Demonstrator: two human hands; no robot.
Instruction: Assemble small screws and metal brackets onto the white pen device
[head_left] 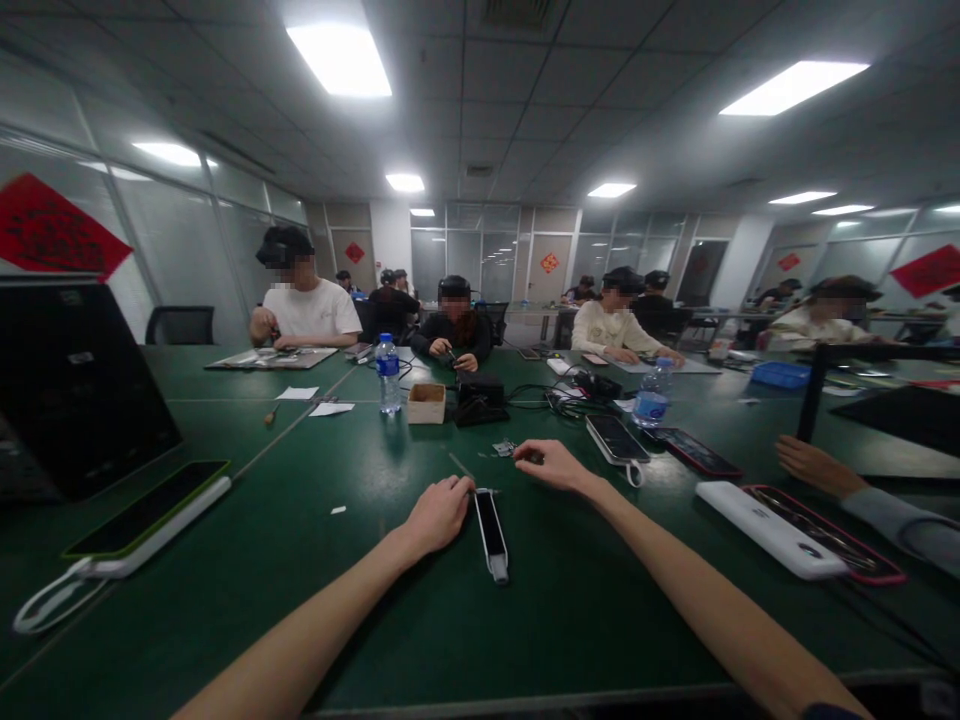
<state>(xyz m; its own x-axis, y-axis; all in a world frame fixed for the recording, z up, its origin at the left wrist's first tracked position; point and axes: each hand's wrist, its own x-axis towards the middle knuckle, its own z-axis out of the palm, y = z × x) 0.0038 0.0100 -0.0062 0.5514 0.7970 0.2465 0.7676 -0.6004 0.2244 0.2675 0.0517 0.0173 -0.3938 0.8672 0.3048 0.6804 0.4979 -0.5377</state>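
A slim, long device with a dark face and a pale frame [491, 530] lies on the green table in front of me. My left hand [441, 513] rests against its far left end, fingers curled and pressed together; what they grip is hidden. A thin, clear-looking strip [460, 464] lies just beyond those fingertips. To the right, my right hand [553, 465] hovers low with thumb and fingers bent into a pinch. Anything between them is too small to make out. Small metallic pieces [503, 450] lie close to its fingertips.
A small open box [426, 404], a water bottle [388, 375] and a black case [480, 397] stand ahead. On the right are a phone with a white power bank [616, 440] and another white power bank [769, 528]. A co-worker's hand [817, 466] holds a black frame. Others sit opposite.
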